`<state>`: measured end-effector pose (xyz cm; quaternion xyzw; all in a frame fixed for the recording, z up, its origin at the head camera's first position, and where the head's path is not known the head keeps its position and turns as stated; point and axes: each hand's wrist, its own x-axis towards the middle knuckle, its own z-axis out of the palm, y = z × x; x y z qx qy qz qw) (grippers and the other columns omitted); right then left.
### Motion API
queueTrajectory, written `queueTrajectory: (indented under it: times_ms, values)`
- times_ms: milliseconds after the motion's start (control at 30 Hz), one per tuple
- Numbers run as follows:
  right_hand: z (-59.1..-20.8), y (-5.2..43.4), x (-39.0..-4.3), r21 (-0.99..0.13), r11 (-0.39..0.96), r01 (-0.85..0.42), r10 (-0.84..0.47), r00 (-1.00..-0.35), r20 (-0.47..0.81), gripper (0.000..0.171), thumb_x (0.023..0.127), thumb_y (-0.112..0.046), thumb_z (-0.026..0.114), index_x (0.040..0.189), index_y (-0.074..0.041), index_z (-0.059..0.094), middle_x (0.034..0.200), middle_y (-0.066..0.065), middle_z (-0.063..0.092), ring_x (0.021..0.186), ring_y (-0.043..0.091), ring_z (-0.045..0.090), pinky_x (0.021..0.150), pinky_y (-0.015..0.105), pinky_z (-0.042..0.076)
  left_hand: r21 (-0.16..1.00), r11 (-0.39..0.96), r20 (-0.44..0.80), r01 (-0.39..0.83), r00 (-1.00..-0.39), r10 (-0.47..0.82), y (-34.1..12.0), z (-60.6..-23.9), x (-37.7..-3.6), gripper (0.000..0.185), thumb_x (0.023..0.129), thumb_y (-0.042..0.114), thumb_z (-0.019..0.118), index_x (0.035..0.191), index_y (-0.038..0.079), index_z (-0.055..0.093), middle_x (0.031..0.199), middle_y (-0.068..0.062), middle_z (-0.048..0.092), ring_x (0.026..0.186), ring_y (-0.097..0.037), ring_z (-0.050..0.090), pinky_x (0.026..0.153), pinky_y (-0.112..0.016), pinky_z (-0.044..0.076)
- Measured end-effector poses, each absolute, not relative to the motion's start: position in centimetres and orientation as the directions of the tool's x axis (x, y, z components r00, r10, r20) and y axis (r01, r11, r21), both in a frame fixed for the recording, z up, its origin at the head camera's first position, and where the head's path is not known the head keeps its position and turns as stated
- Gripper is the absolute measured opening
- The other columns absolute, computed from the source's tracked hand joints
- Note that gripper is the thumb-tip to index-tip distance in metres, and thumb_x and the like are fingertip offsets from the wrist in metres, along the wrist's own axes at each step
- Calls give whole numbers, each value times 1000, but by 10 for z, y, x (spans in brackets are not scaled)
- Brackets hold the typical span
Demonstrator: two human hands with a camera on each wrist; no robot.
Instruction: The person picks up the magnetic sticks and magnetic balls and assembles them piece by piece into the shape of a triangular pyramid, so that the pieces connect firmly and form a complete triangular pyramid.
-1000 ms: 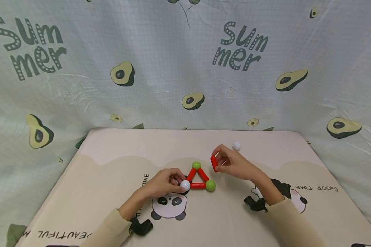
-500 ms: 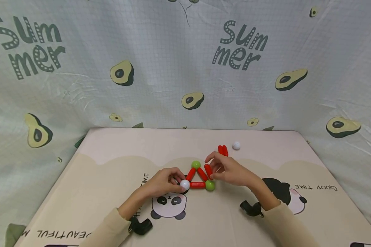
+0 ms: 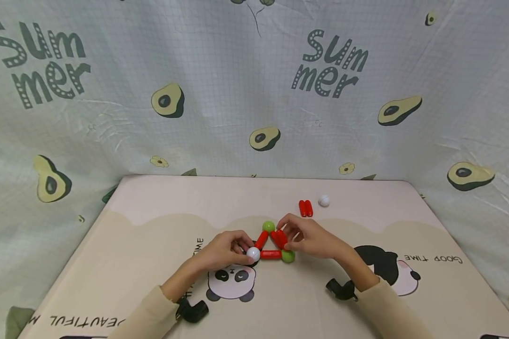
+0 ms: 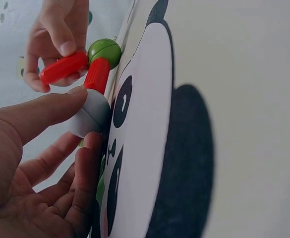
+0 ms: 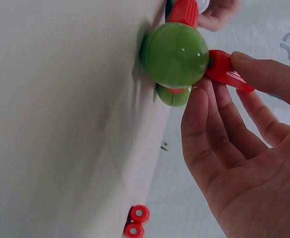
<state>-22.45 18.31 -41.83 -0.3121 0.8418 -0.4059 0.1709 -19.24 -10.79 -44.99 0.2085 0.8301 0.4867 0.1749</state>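
A flat triangle of red rods and balls lies on the table, with a white ball (image 3: pixel 253 254) at the left corner, a green ball (image 3: pixel 288 256) at the right and another green ball (image 3: pixel 269 227) at the far corner. My left hand (image 3: pixel 225 249) holds the white ball between thumb and fingers. My right hand (image 3: pixel 313 238) pinches another red rod (image 3: pixel 282 239). In the right wrist view this red rod (image 5: pixel 221 68) meets the side of the right green ball (image 5: pixel 177 54) and slants upward from it. The left wrist view also shows the held red rod (image 4: pixel 63 68) raised off the table.
Two loose red rods (image 3: pixel 305 208) lie side by side behind my right hand, with a loose white ball (image 3: pixel 324 200) just right of them. A printed cloth (image 3: pixel 220 94) hangs behind the table's far edge. Black wrist mounts (image 3: pixel 192 310) sit on both wrists.
My right hand has brought the red rod left and nearer, down to the right green ball. The two loose rods behind it have come into view. My left hand stays on the white ball.
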Motion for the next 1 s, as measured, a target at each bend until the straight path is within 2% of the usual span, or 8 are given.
queueTrajectory:
  times_ms: [433,767,1000]
  values:
    - [-421,182,-223,-785,480,-392,-657,-753,-25,32,93,-11,73,123,-12,60,105,4,71,97,16,65,85,25,57,885,432,-87,174,-849,521,-108,-448,-192,30,87,18,81,111,5,69,100,-9,67,82,-15,61,70,-22,50]
    - [-427,181,-223,-759,491,-427,-655,-756,1,30,94,-14,73,122,-13,61,98,0,70,93,14,64,84,25,57,879,443,-88,177,-852,516,-108,-451,-192,28,87,18,81,110,7,70,98,-6,67,82,-14,61,70,-22,50]
    - [-427,183,-223,-752,504,-425,-651,-759,-7,31,94,-16,74,122,-14,61,99,0,69,94,14,63,84,24,56,877,443,-83,183,-852,517,-107,-453,-193,27,88,19,81,110,9,70,97,-4,66,81,-14,60,69,-23,50]
